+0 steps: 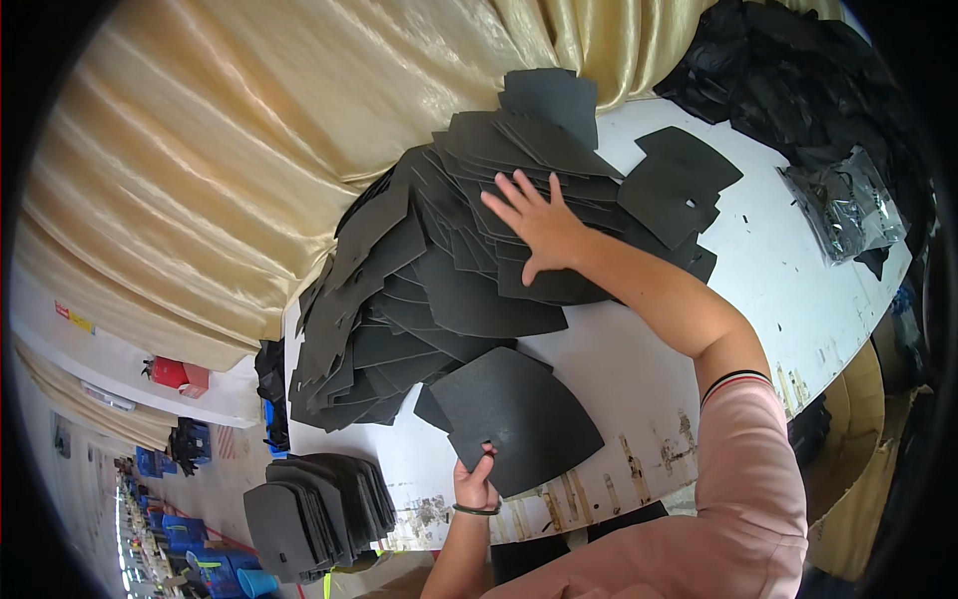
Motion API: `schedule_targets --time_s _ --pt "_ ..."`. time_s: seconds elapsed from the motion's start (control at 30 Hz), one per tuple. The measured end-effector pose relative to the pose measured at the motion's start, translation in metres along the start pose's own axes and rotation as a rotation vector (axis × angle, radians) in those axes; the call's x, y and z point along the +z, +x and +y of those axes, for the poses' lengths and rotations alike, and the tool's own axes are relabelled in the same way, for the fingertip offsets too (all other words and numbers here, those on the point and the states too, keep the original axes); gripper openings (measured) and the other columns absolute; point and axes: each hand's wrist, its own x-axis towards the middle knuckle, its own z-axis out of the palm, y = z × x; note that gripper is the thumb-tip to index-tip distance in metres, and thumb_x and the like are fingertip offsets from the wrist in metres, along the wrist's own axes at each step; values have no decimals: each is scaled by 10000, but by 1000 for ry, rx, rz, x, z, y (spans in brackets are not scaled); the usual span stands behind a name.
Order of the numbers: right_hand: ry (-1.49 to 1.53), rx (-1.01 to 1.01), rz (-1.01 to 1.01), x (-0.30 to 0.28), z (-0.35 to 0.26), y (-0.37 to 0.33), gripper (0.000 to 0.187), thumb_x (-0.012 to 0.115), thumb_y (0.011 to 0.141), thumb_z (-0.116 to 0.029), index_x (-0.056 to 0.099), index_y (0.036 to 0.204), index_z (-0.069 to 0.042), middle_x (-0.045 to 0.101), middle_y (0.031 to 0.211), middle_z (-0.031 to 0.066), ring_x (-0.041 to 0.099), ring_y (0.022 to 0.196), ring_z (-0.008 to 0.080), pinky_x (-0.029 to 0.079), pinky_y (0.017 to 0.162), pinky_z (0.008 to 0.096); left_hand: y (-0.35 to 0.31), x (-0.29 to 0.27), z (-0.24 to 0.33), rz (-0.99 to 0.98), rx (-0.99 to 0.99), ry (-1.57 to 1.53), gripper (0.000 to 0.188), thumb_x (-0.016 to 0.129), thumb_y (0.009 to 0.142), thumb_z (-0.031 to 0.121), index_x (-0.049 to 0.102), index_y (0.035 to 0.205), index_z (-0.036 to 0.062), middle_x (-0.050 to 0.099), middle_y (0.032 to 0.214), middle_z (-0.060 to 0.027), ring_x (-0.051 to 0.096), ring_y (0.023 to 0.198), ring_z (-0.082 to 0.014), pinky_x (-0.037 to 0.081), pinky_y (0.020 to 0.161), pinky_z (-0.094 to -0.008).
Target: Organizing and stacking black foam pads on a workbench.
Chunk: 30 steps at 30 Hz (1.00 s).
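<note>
My left hand (pixel 475 487) pinches the lower left edge of a dark grey foam sheet (pixel 524 414), thumb on top beside a small hole. The sheet has a curved outline and lies near the table's front edge, with another dark piece partly under it. My right hand (pixel 544 228) is spread, fingers apart, over a big loose pile of similar foam sheets (pixel 454 240). Whether its palm touches the pile I cannot tell. A notched foam sheet (pixel 681 185) with a small hole lies at the pile's right.
The white table (pixel 768 290) has a worn, tape-marked front edge. A neat stack of foam sheets (pixel 314 514) stands at its lower left. A clear plastic bag (pixel 846 210) and black bags (pixel 788 75) lie right. Gold curtains (pixel 230 170) hang behind; a cardboard box (pixel 848 469) stands lower right.
</note>
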Motion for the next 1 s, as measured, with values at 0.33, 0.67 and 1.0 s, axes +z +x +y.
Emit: schedule_targets --time_s 0.33,0.67,1.0 --pt "222 295 -96 -7 46 27 1381 906 469 -375 -1 1500 -229 -53 1555 182 29 1423 418 129 1056 694 2 -1 2 -8 -11 2 230 670 823 21 620 1046 52 632 1018 -33 564 962 -164 426 927 -309" --pt "54 227 -123 11 61 31 1033 746 645 -170 153 1487 -244 185 1500 263 321 1312 424 357 988 537 1 -4 0 16 -14 4 225 658 823 5 618 1043 32 629 1029 -56 556 965 -193 413 940 -335" --pt "-80 290 261 43 67 22 928 701 654 -46 272 1459 -218 313 1422 239 384 1254 379 346 1010 544 1 -2 1 15 -18 20 220 661 821 -2 621 1034 35 632 1019 -54 564 957 -186 419 936 -331"
